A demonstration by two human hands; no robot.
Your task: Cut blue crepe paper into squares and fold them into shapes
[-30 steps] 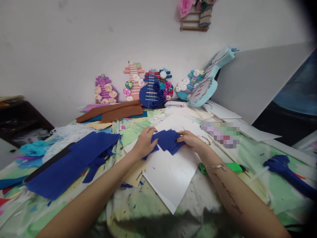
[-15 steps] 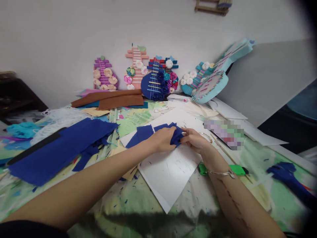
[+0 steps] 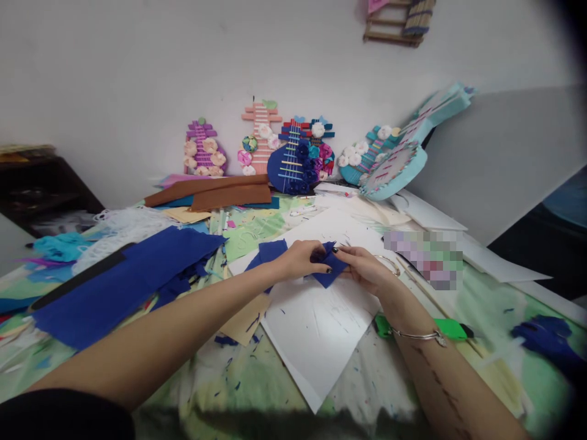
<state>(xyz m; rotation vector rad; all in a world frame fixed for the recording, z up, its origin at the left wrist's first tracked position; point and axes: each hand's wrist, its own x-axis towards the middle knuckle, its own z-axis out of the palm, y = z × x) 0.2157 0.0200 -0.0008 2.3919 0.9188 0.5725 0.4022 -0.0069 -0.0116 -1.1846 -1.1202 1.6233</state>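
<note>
My left hand (image 3: 299, 261) and my right hand (image 3: 362, 269) meet over a white sheet (image 3: 321, 324) at the middle of the table. Both pinch the same small dark blue felt piece (image 3: 331, 270), fingers closed on it from either side. A second blue felt piece (image 3: 268, 252) lies flat just left of my left hand, partly hidden by it. A thin bracelet circles my right wrist.
A big pile of blue felt (image 3: 119, 281) covers the left of the table, with brown felt strips (image 3: 215, 192) behind it. Felt guitar-shaped crafts (image 3: 293, 159) lean on the wall. A green lighter (image 3: 447, 329) lies by my right forearm. A blue cutout (image 3: 545, 342) sits far right.
My left hand has moved right to join my right hand on one blue piece. The stack of blue pieces has split, leaving one piece behind on the left.
</note>
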